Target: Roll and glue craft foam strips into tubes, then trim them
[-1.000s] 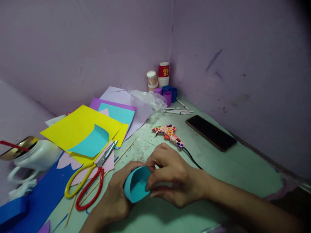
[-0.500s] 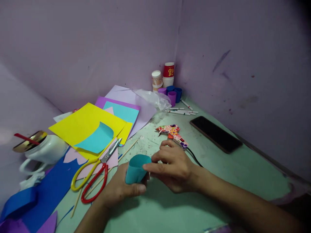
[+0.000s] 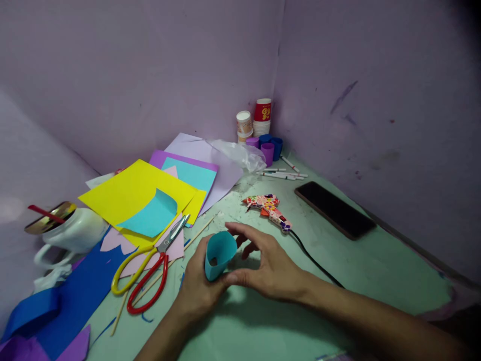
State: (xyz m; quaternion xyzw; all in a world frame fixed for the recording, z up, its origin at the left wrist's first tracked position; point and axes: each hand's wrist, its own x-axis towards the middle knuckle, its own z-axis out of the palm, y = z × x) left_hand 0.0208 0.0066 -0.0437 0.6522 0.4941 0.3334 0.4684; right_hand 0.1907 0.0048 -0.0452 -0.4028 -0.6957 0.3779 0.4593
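Note:
My left hand (image 3: 199, 288) is wrapped round a teal paper tube (image 3: 221, 250), its open end tipped up toward me. Part of the tube's lower body is hidden by the hand. At its right side is my right hand (image 3: 268, 265), thumb and fingers apart in a wide curve; whether the thumb touches the tube I cannot tell. Beyond the right hand a flower-patterned glue gun (image 3: 267, 208) lies on its side with a black cord. Scissors (image 3: 152, 263) with one yellow and one red handle lie left of my left hand.
Yellow sheets (image 3: 131, 193) and other coloured papers spread on the left, near a white mug (image 3: 77, 230). A phone (image 3: 334, 209) lies at the right. Paper cups (image 3: 262, 118), small purple and blue cups, a plastic bag (image 3: 242, 155) and several markers (image 3: 280, 174) occupy the back corner.
The teal tube has turned so its opening faces me more and has moved slightly right. My right hand's fingers have come off its rim and spread apart, the thumb now lower.

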